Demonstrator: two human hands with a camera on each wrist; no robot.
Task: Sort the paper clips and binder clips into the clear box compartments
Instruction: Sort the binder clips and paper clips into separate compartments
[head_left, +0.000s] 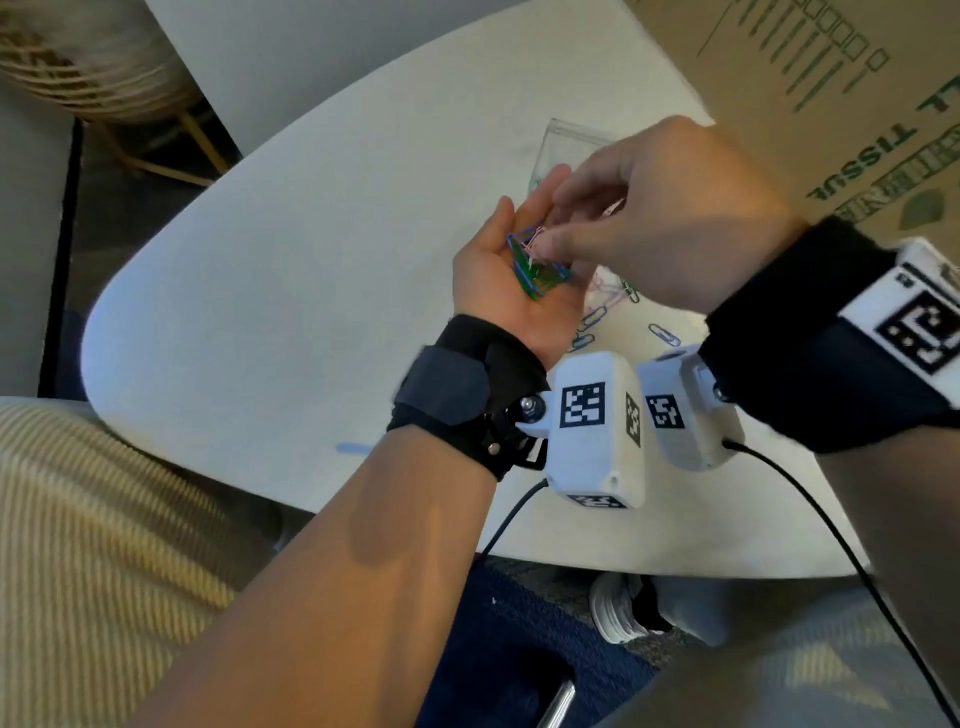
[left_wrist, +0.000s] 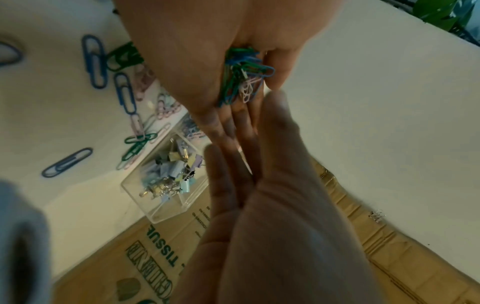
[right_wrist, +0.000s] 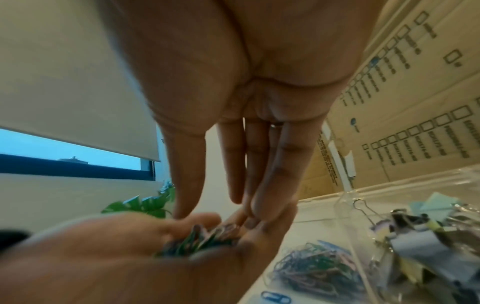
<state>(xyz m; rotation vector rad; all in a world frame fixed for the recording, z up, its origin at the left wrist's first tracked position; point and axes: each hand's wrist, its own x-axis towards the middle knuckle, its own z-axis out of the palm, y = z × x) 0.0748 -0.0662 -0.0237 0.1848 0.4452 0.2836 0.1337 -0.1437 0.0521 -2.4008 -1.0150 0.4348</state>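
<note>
My left hand (head_left: 524, 208) lies palm up over the white table (head_left: 311, 270), and a bunch of blue, green and pink paper clips (head_left: 535, 265) rests in its cupped palm. Above it, my right hand (head_left: 553, 223) points its straight fingers down, tips touching the bunch and the left fingers. The clear box (left_wrist: 166, 207) stands just beyond the hands. One compartment holds binder clips (right_wrist: 415, 236), the other paper clips (right_wrist: 317, 267). Several loose paper clips (left_wrist: 96, 61) lie on the table beside the box.
A large cardboard carton (head_left: 831, 104) stands against the far right of the table, right behind the clear box. A small binder clip (left_wrist: 376, 216) lies apart near the carton. A green plant (right_wrist: 145, 203) stands at the far end. My legs are below the table's near edge.
</note>
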